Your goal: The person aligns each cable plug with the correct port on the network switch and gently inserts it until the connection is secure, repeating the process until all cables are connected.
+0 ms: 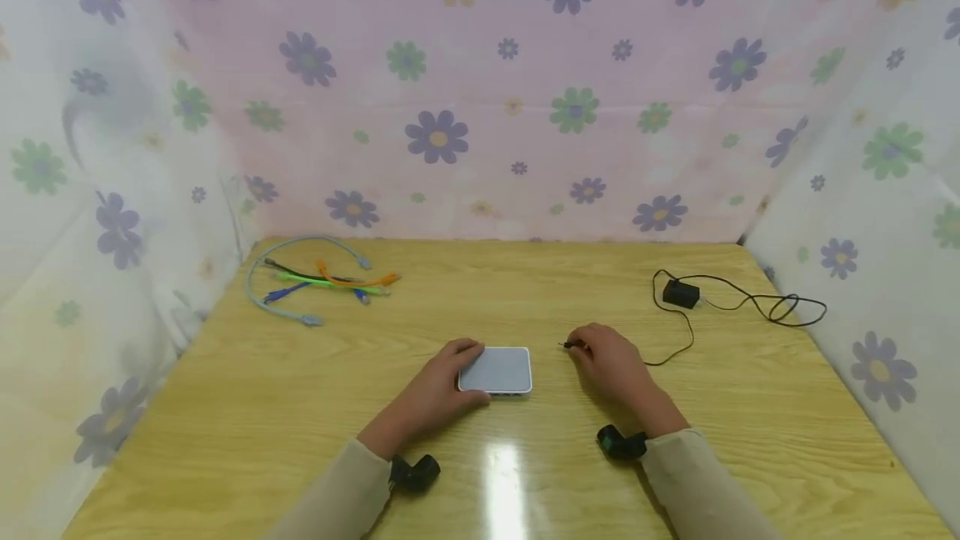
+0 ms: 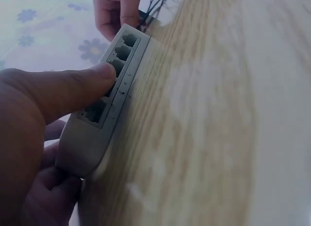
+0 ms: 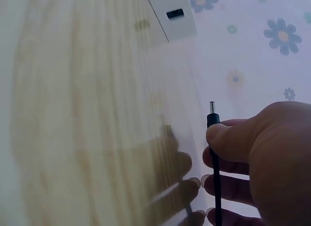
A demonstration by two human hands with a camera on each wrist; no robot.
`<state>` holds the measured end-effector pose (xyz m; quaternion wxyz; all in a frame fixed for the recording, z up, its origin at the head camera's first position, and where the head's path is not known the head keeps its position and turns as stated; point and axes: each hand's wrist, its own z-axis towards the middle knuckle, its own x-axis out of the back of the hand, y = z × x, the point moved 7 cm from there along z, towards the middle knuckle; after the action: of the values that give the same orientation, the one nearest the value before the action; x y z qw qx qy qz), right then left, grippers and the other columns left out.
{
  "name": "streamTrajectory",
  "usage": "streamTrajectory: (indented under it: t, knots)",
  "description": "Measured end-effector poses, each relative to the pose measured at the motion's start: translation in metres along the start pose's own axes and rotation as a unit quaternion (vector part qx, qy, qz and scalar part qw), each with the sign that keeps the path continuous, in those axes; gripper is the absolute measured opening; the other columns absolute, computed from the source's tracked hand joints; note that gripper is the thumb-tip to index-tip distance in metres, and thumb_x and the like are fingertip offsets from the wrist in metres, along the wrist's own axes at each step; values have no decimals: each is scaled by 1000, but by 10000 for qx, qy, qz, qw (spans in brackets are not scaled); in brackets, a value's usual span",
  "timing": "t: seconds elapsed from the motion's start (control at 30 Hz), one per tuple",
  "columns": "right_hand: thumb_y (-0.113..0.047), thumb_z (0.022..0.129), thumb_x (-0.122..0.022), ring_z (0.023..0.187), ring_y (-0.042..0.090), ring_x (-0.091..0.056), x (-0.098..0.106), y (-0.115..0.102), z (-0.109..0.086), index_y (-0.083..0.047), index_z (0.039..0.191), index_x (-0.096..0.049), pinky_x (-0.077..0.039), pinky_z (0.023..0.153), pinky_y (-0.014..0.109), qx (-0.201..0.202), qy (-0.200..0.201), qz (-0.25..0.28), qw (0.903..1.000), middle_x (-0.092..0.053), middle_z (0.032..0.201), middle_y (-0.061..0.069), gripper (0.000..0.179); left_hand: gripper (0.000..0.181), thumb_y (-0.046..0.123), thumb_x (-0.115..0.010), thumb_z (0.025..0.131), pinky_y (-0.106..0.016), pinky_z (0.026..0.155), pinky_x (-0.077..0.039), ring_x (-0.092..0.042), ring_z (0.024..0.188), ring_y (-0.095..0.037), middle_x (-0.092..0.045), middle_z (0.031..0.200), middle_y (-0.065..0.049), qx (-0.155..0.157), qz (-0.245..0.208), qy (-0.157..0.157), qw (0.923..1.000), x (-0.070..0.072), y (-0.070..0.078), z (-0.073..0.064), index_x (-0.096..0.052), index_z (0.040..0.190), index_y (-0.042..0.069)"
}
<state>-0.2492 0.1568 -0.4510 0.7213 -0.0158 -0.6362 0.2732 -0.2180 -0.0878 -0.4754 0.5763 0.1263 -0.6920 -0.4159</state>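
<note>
A small white network switch with a grey top sits on the table in front of me. My left hand grips its left end, fingers behind and thumb on the front. In the left wrist view that thumb lies over part of the row of Ethernet ports. To the right of the switch, my right hand pinches a black barrel power plug between thumb and fingers. The plug's metal tip points left toward the switch, whose side shows a dark socket in the right wrist view.
The plug's cord runs to a black power adapter, with more looped cable at the right. Several Ethernet cables, among them a light blue one and an orange one, lie at the back left. Flowered cloth encloses the wooden table.
</note>
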Motion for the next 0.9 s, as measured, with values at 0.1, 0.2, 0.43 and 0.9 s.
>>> streamTrajectory:
  t: [0.1, 0.2, 0.43, 0.9]
  knots:
    - [-16, 93, -64, 85, 18, -61, -2, -3, 1, -13, 101, -70, -52, 75, 39, 44, 105, 23, 9999, -66, 95, 2, 10, 75, 34, -74, 86, -44, 105, -43, -43, 134, -27, -37, 151, -6, -62, -117, 89, 9999, 1, -2, 0, -41, 148, 9]
    - [-15, 93, -65, 84, 17, -61, -3, -5, 1, -13, 100, -70, -52, 74, 38, 134, 177, 46, 9997, -65, 94, 1, 9, 74, 34, -74, 86, -45, 104, -43, -44, 133, -28, -37, 151, -6, -105, -229, 101, 9996, 1, -2, -1, -41, 148, 8]
    - [-16, 93, -65, 84, 15, -60, -6, -7, -2, -14, 99, -70, -52, 74, 36, 164, 257, 189, 9994, -65, 93, 0, 9, 75, 36, -72, 87, -43, 103, -43, -44, 132, -25, -36, 152, -5, -107, -239, 26, 9997, -2, -3, 0, -39, 148, 8]
    - [-19, 94, -64, 86, 10, -60, -12, -6, -3, -18, 105, -70, -52, 76, 34, 411, 366, 1015, 9933, -65, 96, -5, 12, 77, 36, -73, 86, -43, 105, -43, -42, 136, -26, -36, 152, -5, -120, 100, 80, 9998, 1, -1, 0, -39, 149, 9]
